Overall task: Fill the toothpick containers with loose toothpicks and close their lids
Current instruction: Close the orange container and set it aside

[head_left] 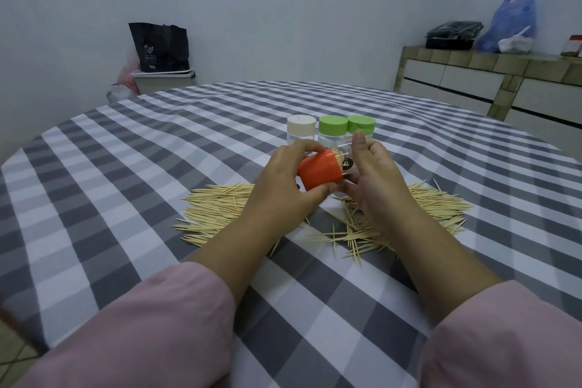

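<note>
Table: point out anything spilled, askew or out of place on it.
Loose toothpicks lie scattered across the tablecloth under and beside both hands, left and right, some crossed at odd angles near the right wrist. The orange container is held tilted, toothpicks showing at its mouth. Three lidded containers stand upright behind.

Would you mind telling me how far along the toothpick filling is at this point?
Looks done: three containers stand capped at the back, one white lid and two green lids; their fill is unclear. In hand: the left hand holds an orange lid against the clear container in the right hand, toothpick tips showing between. Left: closing it, plus the many loose toothpicks on the tablecloth.
</note>
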